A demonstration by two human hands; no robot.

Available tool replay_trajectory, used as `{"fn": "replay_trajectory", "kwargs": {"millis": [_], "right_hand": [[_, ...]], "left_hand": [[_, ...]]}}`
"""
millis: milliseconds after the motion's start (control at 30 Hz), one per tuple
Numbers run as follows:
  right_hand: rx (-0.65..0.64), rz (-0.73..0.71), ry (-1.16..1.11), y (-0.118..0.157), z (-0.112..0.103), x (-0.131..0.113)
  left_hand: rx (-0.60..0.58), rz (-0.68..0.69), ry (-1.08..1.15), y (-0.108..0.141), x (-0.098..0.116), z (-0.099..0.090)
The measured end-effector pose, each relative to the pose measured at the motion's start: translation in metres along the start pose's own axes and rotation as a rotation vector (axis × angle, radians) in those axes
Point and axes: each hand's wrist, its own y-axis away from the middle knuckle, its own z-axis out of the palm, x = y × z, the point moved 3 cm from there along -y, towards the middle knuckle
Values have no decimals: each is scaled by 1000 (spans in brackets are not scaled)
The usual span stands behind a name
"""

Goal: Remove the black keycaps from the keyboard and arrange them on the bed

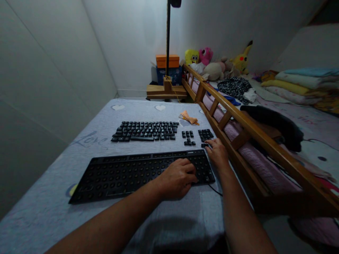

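A black keyboard point(127, 176), its keycaps off and round key seats showing, lies across the cloth-covered table. My left hand point(178, 178) rests over its right part, fingers curled and pressed together near the lower right keys; what they hold, if anything, is hidden. Beyond the keyboard's right corner, my right hand point(217, 153) pinches a black keycap point(203, 145) at the table surface. Loose keycaps point(148, 130) stand in rows behind the keyboard. Smaller groups sit to their right: arrow and navigation keycaps point(188, 134) and number-pad keycaps point(205, 134).
An orange cloth bow-like item point(188, 118) lies behind the small keycap groups. A wooden bed rail point(225, 102) runs along the table's right side. A cable point(215, 190) leaves the keyboard's right end. A wooden stand point(166, 91) with a dark pole is at the back.
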Motion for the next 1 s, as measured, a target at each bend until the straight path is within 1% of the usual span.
{"fn": "replay_trajectory", "kwargs": {"millis": [267, 533, 700, 1000], "right_hand": [[-17, 4, 42, 1, 2, -4], [-19, 24, 96, -1, -2, -5], [-42, 39, 152, -1, 0, -7], [-14, 40, 142, 0, 1, -6]], "left_hand": [[13, 8, 11, 0, 0, 1], [76, -19, 26, 1, -3, -3], [99, -14, 18, 2, -3, -3], [142, -8, 31, 1, -4, -3]]}}
